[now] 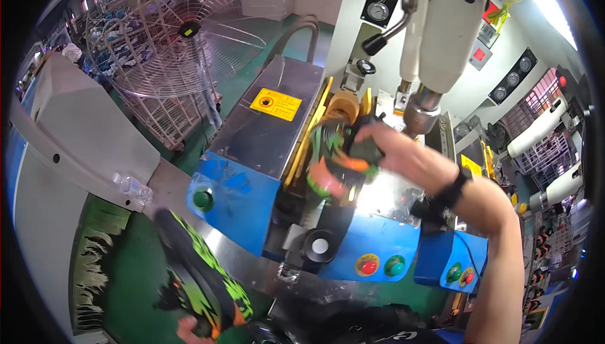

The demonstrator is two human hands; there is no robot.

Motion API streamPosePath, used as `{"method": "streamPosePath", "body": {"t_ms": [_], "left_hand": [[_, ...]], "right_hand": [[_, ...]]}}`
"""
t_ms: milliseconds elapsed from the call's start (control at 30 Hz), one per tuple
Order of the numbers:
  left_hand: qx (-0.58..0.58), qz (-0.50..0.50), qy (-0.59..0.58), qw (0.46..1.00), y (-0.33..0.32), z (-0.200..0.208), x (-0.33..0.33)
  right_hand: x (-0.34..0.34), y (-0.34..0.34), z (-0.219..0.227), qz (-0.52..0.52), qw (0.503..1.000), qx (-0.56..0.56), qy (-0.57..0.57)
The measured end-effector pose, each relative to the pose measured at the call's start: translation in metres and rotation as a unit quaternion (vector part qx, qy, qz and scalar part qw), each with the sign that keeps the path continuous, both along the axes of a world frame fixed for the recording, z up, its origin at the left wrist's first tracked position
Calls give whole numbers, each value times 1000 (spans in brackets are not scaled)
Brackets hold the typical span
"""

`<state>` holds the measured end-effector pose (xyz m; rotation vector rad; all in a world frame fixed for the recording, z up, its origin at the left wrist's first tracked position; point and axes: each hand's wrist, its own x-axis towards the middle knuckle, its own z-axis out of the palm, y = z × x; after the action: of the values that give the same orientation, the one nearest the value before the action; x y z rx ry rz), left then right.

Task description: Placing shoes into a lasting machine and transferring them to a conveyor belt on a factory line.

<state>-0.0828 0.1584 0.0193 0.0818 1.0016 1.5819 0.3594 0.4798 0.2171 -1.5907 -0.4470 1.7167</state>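
My right hand (394,145) reaches across the machine with its fingers closed round the dark collar of a green, orange and black shoe (324,155). That shoe sits in the machine's channel, its far end against a tan block (343,105), between yellow-edged side plates. Motion smears it a little. Low on the left, my left hand (189,331) grips a second shoe (205,281) of the same colours, tilted with its black and bright green sole facing up. Only some fingers of that hand show; the shoe covers the rest.
A blue panel with red and green buttons (395,265) fronts the machine. Beside the right hand hangs a white press arm with a metal head (422,110). A round black knob (319,246) stands nearest me. A plastic bottle (132,187) and a large wire-caged fan (189,29) are at left.
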Motion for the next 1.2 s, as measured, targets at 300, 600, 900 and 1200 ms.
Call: {"method": "streamPosePath", "body": {"t_ms": [300,600,900,1200], "left_hand": [[-242,-99,38,964,-74,-13,84],[-120,-241,339,901,-58,-36,172],[-39,-446,506,738,-80,-68,225],[89,-259,601,751,80,42,190]], "right_hand": [[11,43,-30,-20,992,91,-83],[-13,74,-21,-19,965,108,-236],[-24,84,-50,-3,890,137,-435],[-103,-80,-52,268,611,562,-488]]}}
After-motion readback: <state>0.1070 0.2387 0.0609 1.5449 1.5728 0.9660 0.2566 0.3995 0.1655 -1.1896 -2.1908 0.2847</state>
